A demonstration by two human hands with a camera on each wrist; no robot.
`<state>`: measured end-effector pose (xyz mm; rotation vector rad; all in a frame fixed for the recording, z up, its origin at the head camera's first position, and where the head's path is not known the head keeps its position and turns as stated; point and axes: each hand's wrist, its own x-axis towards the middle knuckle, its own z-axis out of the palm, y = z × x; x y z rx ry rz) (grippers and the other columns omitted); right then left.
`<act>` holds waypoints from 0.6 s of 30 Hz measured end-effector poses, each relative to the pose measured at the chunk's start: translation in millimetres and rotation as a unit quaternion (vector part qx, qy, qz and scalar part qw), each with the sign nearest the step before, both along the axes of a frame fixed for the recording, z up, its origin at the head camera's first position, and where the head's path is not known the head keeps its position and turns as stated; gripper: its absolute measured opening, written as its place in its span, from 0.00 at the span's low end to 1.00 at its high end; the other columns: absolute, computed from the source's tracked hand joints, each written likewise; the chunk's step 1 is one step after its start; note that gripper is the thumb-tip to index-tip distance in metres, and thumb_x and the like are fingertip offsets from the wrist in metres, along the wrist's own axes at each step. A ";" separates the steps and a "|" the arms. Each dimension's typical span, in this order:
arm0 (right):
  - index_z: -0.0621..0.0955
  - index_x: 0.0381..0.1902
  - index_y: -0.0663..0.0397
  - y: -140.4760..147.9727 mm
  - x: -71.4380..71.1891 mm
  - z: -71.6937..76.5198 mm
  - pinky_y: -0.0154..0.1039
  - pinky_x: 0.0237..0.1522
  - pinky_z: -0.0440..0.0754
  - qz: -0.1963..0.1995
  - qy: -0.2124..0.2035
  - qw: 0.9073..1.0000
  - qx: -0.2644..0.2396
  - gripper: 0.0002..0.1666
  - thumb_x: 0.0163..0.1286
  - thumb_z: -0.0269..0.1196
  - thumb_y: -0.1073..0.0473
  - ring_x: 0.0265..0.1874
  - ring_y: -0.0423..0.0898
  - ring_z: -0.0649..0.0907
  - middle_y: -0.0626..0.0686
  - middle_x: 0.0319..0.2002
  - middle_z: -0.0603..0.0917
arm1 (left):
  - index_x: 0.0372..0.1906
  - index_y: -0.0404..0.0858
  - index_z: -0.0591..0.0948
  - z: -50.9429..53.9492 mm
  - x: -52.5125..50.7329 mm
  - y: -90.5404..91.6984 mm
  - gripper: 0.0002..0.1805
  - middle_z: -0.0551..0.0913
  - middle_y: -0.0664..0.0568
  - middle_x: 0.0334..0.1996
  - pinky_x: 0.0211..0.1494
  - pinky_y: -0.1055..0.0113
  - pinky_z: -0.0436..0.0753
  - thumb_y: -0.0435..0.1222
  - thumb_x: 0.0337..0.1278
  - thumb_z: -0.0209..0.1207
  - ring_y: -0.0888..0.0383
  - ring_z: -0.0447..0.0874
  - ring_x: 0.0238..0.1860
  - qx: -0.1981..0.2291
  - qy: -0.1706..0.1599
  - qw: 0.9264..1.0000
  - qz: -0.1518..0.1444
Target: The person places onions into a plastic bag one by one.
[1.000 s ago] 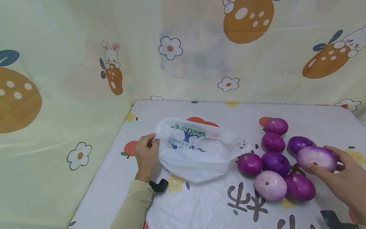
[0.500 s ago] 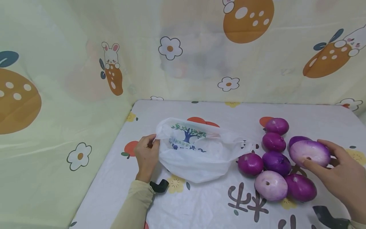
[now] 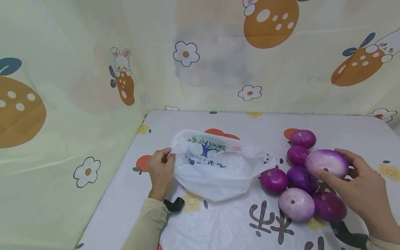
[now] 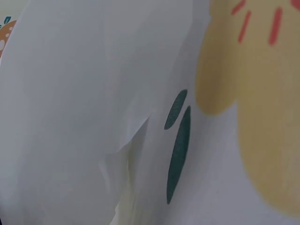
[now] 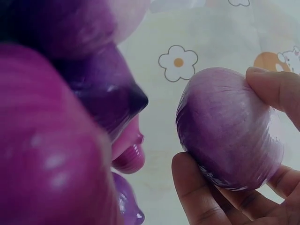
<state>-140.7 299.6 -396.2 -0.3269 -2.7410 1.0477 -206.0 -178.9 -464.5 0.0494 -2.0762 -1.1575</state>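
Since 1 s ago: right hand (image 3: pixel 359 189) has moved left with the pale purple onion (image 3: pixel 326 163); left hand (image 3: pixel 160 172) and white plastic bag (image 3: pixel 214 182) look unmoved. Right fingers curl round that onion, thumb on near side; right wrist view shows a gap between it and the other onions (image 3: pixel 274 180). Left fingers pinch the bag's left edge. Bag lies on its side, tree print up, other onions grouped right of it. Surface: white tablecloth (image 3: pixel 218 225), printed with fruit, yellow flowers, brown characters. Room: pale yellow-green sheets (image 3: pixel 143 31) behind and left, rabbit and flower prints.
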 end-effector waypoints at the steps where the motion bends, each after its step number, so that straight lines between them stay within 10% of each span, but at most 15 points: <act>1: 0.61 0.81 0.59 -0.9 -0.2 0.3 0.18 0.23 0.69 0.000 -0.001 1.000 -0.003 0.55 0.66 0.73 0.44 0.54 0.78 0.77 0.79 0.66 0.72 | 0.44 0.33 0.90 -0.3 -0.1 0.0 0.09 0.89 0.45 0.35 0.34 0.76 0.80 0.29 0.61 0.65 0.53 0.84 0.29 -0.001 0.000 1.000 0.000; 4: 0.63 0.80 0.56 -2.2 0.1 0.0 0.18 0.24 0.72 0.003 0.011 1.000 -0.018 0.54 0.65 0.74 0.45 0.45 0.48 0.86 0.78 0.65 0.74 | 0.44 0.33 0.90 -1.4 -0.8 0.2 0.09 0.89 0.45 0.34 0.34 0.76 0.80 0.28 0.61 0.65 0.53 0.84 0.28 -0.003 0.004 1.000 -0.002; 8: 0.65 0.80 0.55 -5.5 -0.2 -0.9 0.17 0.27 0.73 0.013 0.030 0.999 -0.041 0.54 0.63 0.76 0.46 0.35 0.17 0.68 0.77 0.63 0.76 | 0.43 0.33 0.90 -1.2 -0.9 0.5 0.08 0.88 0.45 0.34 0.34 0.76 0.80 0.27 0.60 0.65 0.53 0.84 0.28 -0.004 0.009 1.000 -0.006; 18: 0.68 0.78 0.52 -17.9 -4.5 5.2 0.16 0.31 0.66 0.024 0.053 0.998 -0.022 0.52 0.62 0.77 0.45 0.37 0.25 0.74 0.74 0.61 0.79 | 0.42 0.32 0.90 -1.2 -0.9 0.8 0.08 0.88 0.45 0.33 0.33 0.74 0.82 0.27 0.58 0.65 0.53 0.85 0.28 -0.014 0.017 1.000 -0.008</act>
